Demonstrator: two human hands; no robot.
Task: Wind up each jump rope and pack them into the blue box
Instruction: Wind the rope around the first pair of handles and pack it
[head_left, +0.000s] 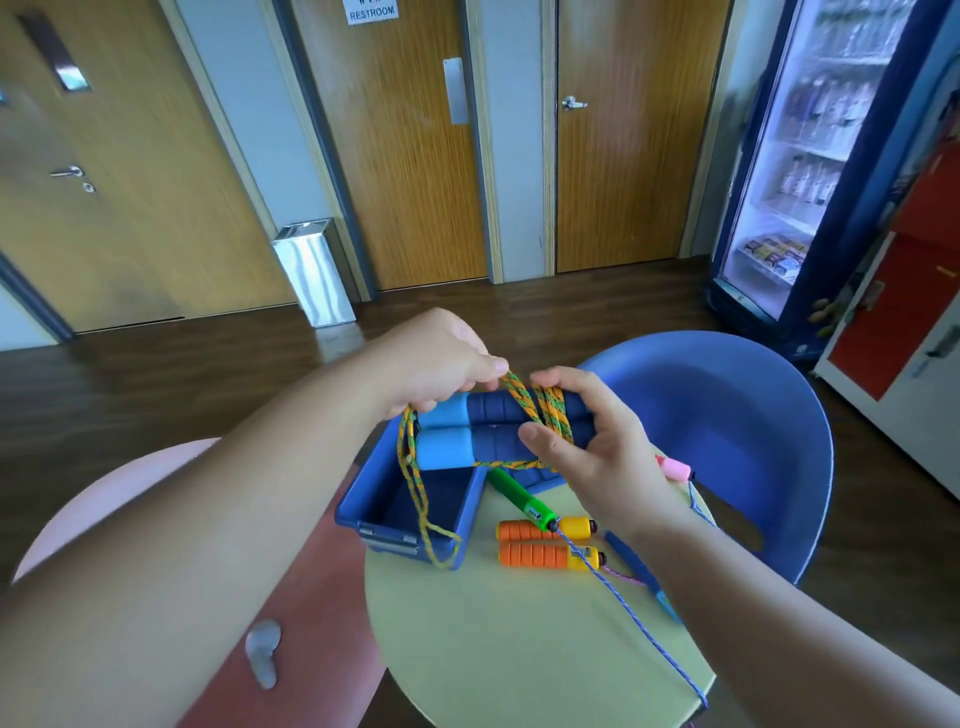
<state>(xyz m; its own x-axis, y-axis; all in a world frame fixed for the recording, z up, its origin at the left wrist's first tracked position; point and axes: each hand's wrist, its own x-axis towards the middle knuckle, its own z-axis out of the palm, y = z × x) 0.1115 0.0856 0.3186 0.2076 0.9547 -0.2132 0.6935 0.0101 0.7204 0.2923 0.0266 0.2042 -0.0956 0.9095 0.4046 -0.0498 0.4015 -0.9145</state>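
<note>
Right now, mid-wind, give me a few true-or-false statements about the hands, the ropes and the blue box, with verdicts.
1. The right hand grips the two blue handles side by side. True.
2. The left hand holds the green handle. False: its fingers pinch the orange rope, and the green handle lies on the table.
3. Some of the orange rope is wound round the blue handles. True.
4. The orange handles are inside the blue box. False: they lie on the table beside it.
</note>
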